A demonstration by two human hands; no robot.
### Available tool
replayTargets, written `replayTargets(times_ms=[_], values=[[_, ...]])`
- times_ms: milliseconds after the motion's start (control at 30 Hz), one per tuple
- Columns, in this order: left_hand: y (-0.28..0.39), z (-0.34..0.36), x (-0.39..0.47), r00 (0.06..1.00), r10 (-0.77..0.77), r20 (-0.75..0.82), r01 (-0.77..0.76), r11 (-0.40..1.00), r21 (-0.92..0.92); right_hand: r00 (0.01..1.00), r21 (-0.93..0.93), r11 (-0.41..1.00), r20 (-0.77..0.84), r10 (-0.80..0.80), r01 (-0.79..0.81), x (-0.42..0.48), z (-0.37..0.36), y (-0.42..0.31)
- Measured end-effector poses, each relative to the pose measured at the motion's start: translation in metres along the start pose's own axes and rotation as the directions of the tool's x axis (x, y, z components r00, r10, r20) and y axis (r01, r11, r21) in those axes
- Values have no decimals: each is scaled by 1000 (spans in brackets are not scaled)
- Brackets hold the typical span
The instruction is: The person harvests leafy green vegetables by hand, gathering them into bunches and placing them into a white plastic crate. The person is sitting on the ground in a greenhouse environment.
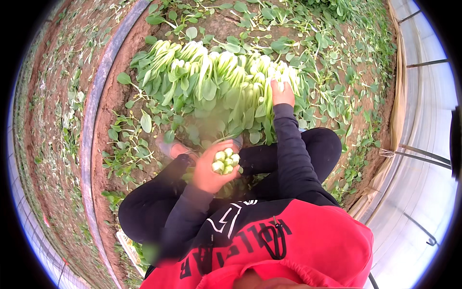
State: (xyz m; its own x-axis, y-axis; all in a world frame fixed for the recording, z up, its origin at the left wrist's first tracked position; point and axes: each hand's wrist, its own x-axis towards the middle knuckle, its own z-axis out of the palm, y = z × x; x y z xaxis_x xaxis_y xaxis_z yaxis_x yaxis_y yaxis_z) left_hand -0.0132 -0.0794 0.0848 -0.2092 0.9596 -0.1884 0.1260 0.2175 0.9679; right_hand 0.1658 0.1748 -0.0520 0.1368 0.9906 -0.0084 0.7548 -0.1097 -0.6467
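My left hand (209,171) is wrapped around a bunch of bok choy (226,161), with several pale cut stem ends facing up at me. The leaves of that bunch hang below the hand and are mostly hidden. Farther out, a long heap of harvested bok choy (207,81) lies across the ground, white stems away from me and green leaves towards me. At the heap's right end, my right hand (283,93) reaches in among the pale stems. Its fingertips are buried there, so whether it grips a plant is hard to see.
Loose leaves (137,151) litter the soil around my bent legs. A long pipe or hose (94,97) runs along the left. Plastic greenhouse sheeting (420,108) with metal bars rises on the right. Behind my left knee stands a pale plastic crate (130,253) with greens.
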Motion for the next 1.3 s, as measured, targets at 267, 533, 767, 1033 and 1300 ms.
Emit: replayTargets(times_ms=[267,533,767,1033,1300], values=[[12,-1,13,999,-19,45,25,990,-138,911,81,984,374,-175,156,7,-16,-8],[51,-9,9,953,225,202,-177,957,-230,526,745,618,640,-560,-249,-106,-159,-132],[72,-9,-42,947,275,168,-236,947,-219,585,790,581,383,-715,193,-163,-191,-135],[103,-6,-106,881,460,-115,-441,884,155,653,771,455,67,-754,446,-209,-215,-153],[135,-47,-135,789,589,-174,-555,805,210,292,736,108,-126,-948,668,-244,-212,-185]])
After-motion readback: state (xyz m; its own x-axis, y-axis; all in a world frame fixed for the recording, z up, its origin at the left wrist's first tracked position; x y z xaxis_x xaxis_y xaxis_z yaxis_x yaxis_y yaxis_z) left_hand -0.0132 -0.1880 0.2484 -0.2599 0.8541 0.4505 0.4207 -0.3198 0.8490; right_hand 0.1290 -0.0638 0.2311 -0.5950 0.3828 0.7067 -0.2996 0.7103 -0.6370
